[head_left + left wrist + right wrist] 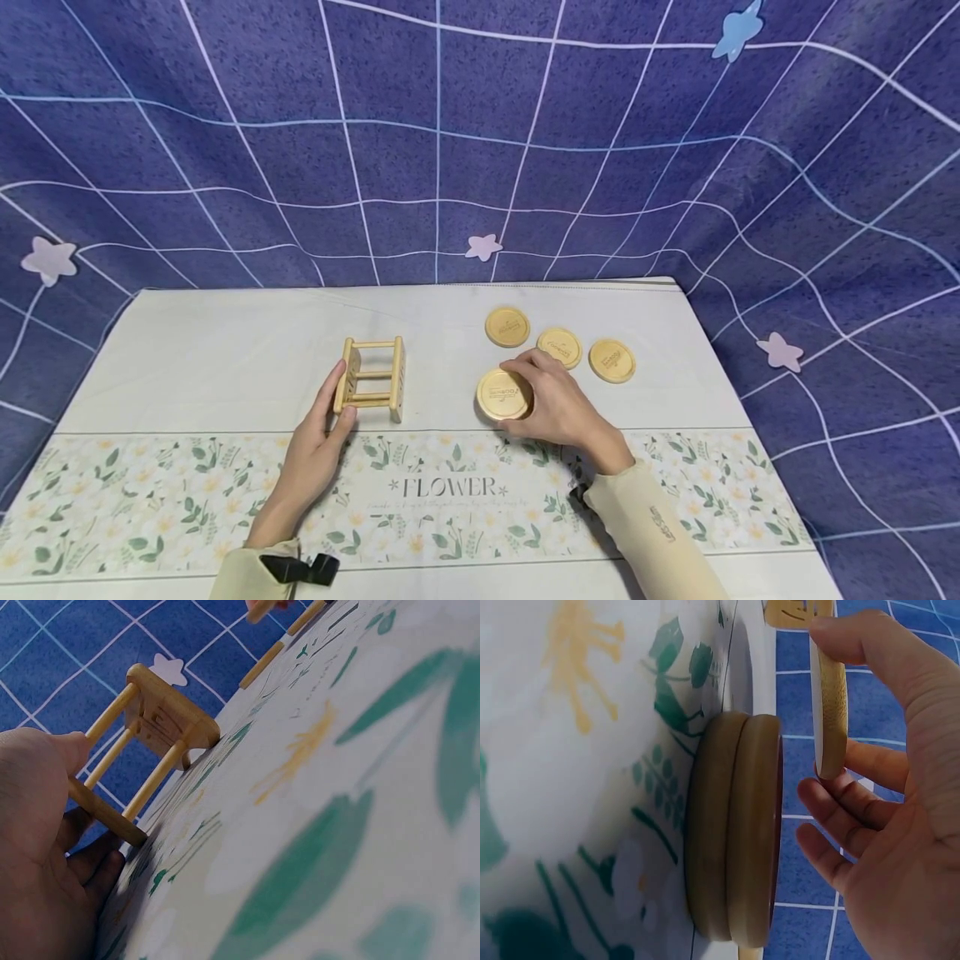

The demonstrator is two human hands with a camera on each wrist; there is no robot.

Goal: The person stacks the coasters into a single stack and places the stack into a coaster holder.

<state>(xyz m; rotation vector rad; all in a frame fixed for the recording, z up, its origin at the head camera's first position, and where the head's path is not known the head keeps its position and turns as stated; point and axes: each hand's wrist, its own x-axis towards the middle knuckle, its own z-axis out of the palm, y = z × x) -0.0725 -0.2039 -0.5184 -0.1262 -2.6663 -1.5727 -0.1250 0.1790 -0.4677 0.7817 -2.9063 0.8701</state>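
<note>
My left hand (309,454) grips the near-left side of a small wooden coaster rack (398,379), which has two side panels joined by dowels. In the left wrist view the thumb lies at a dowel's end, and the fingers are partly hidden behind the near panel. My right hand (558,402) pinches a round wooden coaster (501,396) with printed lettering by its rim. The right wrist view shows this coaster edge-on, held above and apart from two stacked coasters (751,832) on the table. That stack cannot be made out in the head view.
Three more round coasters lie on the table beyond my right hand: one at the back (507,327), one partly behind the fingers (559,346), one farther right (612,361). A floral band (450,533) crosses the white tablecloth. A blue gridded curtain (420,167) hangs behind.
</note>
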